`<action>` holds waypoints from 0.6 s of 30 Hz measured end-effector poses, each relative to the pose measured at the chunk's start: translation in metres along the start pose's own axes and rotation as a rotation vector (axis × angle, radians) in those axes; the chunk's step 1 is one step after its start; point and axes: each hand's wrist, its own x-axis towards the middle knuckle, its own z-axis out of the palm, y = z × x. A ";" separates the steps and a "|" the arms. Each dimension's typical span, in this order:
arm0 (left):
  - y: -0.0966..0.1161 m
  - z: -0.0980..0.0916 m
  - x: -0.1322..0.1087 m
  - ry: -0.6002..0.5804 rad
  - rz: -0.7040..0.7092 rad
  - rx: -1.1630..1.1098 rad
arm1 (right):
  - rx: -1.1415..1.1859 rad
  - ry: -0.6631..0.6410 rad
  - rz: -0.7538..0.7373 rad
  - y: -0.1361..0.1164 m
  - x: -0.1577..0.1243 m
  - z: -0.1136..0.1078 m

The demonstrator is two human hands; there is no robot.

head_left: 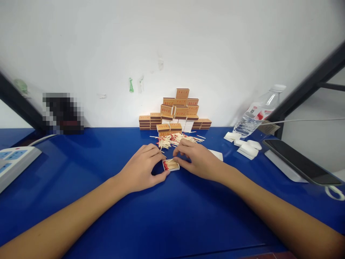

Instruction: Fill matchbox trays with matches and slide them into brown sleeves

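Observation:
A small white matchbox tray (171,169) lies on the blue table with red-tipped matches (170,164) side by side in it, heads to the left. My left hand (144,167) grips the tray's left end between thumb and fingers. Over the right end, my right hand (198,158) has its thumb and index finger pinched close to the matches; whether a match is between them cannot be made out. Just behind both hands spreads a loose pile of matches (176,138). Orange-brown matchboxes (181,110) stand stacked behind that pile, against the wall.
To the right are several white tray pieces (248,149), a tilted plastic water bottle (254,115) and a phone (300,162) on a white stand. A white power strip (18,162) lies at the left edge. A white piece (216,155) shows behind my right wrist.

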 end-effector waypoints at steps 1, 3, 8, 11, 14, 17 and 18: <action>0.000 0.000 0.000 0.001 -0.002 -0.002 | -0.003 -0.011 0.003 0.001 0.000 0.000; 0.000 0.000 0.001 0.000 -0.002 -0.005 | 0.003 -0.032 0.002 0.003 0.000 0.000; 0.000 -0.001 0.000 -0.003 0.002 -0.003 | 0.041 -0.053 -0.037 0.002 0.002 0.000; 0.000 -0.001 -0.001 -0.004 0.003 0.003 | 0.043 -0.052 -0.023 0.001 0.002 0.000; 0.000 -0.001 -0.001 -0.011 -0.003 0.005 | 0.057 -0.035 -0.001 -0.001 0.001 0.000; -0.001 -0.001 0.000 -0.007 -0.004 0.004 | 0.075 -0.040 -0.033 -0.003 0.001 -0.001; -0.001 0.000 0.000 -0.007 -0.004 0.003 | 0.076 -0.052 -0.043 -0.004 0.001 -0.002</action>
